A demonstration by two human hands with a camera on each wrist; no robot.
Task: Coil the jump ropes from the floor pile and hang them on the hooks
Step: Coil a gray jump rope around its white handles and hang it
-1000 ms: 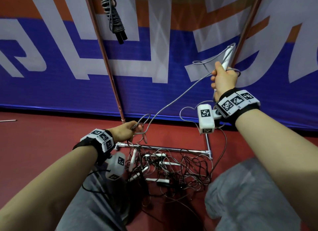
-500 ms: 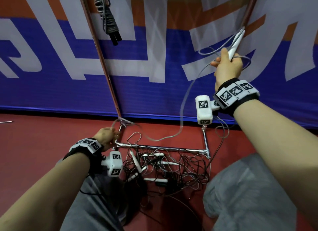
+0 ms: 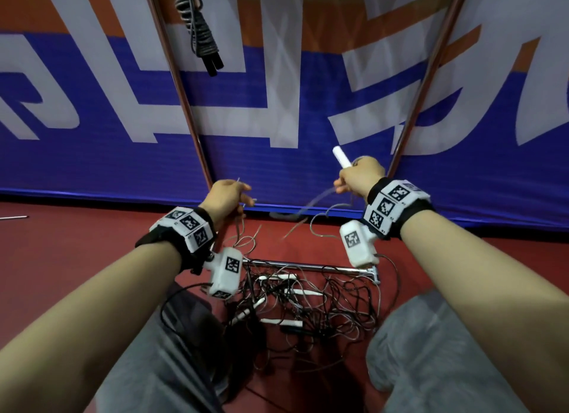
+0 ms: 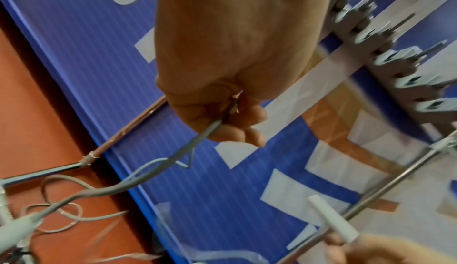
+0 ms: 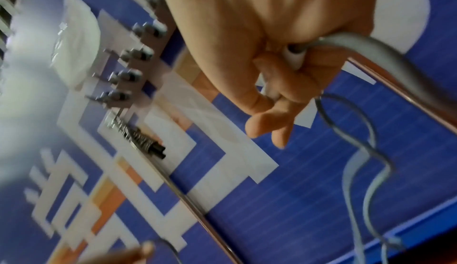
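Note:
My right hand (image 3: 358, 177) grips a white jump-rope handle (image 3: 341, 156) that sticks up out of the fist; the right wrist view shows the handle (image 5: 294, 56) in the curled fingers with grey cord (image 5: 366, 53) leaving it. My left hand (image 3: 226, 195) pinches the same grey cord (image 4: 173, 158), which sags in loops between the two hands toward the floor. A tangled pile of ropes (image 3: 308, 301) with white handles lies on the red floor below. One coiled black rope (image 3: 198, 30) hangs high on the rack.
The rack's copper-coloured uprights (image 3: 184, 104) and chrome base bar (image 3: 308, 266) stand in front of a blue, white and orange banner (image 3: 92, 110). A row of grey hooks (image 4: 385, 53) runs along the top of the rack. My grey-trousered knees (image 3: 431, 351) flank the pile.
My right hand has come down from high beside the right upright to chest level. My left hand has risen from the floor bar, so both hands are now level, with the cord slack between them.

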